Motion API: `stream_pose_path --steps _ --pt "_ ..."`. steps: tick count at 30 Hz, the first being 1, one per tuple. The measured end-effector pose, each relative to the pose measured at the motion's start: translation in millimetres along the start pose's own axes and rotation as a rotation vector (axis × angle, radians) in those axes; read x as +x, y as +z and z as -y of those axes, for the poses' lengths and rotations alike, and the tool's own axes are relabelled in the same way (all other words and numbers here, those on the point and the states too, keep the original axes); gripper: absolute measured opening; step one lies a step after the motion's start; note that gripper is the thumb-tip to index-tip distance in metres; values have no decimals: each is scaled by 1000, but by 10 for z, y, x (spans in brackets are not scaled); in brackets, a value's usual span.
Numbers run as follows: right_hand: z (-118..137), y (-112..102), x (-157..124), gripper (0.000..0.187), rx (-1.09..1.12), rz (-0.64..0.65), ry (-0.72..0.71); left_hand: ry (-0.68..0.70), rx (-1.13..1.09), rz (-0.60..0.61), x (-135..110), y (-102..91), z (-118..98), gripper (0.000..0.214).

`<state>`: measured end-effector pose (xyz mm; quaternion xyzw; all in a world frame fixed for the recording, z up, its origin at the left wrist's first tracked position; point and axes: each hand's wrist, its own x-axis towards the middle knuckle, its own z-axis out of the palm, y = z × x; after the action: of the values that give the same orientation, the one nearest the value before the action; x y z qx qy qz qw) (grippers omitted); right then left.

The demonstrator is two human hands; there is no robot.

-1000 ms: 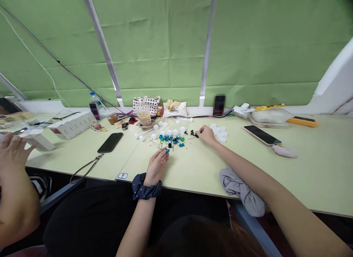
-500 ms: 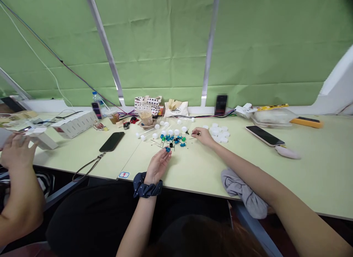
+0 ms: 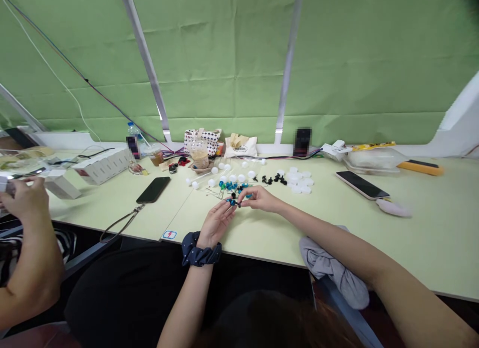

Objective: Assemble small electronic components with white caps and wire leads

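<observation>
My left hand, a dark blue scrunchie on its wrist, pinches a small blue part near the front of a scatter of blue, green and black small parts. My right hand has its fingers pinched together right beside that blue part, meeting my left fingertips. What the right fingers hold is too small to name. Several small black pieces and white round caps lie just behind my right hand on the pale green table.
A black phone with a strap lies left of the parts, another phone to the right. A grey cloth hangs over the front edge. Bags, a drink cup and white boxes line the back. Another person's hand works at far left.
My right hand came back from the black pieces near the white caps toward my left hand and now meets it over the blue part. The person at left lowered their hand.
</observation>
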<state>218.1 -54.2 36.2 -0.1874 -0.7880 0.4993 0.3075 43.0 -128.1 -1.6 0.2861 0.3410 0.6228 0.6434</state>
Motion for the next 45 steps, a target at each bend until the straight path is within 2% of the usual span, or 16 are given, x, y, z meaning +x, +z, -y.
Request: stream_pose_path --steps 5,10,20,27,31,36,41,45 --pt "-65 10 7 28 18 6 7 5 15 16 0 -17 5 32" --pt "-201 53 20 33 173 -30 51 57 28 15 12 -6 16 32" --pt "-348 65 27 42 380 -12 229 229 160 -80 10 1 71 39" --pt "-317 61 19 45 399 -26 231 333 283 -125 32 -39 110 38" --pt "-304 71 15 48 382 -19 233 337 309 -132 28 -41 107 38" --pt "-344 81 35 40 373 -20 260 330 310 -111 33 -40 102 37" --pt "-362 81 36 44 380 7 311 331 329 -71 43 -53 114 37" --pt "-331 96 37 39 417 -49 315 334 353 -62 29 -32 109 36"
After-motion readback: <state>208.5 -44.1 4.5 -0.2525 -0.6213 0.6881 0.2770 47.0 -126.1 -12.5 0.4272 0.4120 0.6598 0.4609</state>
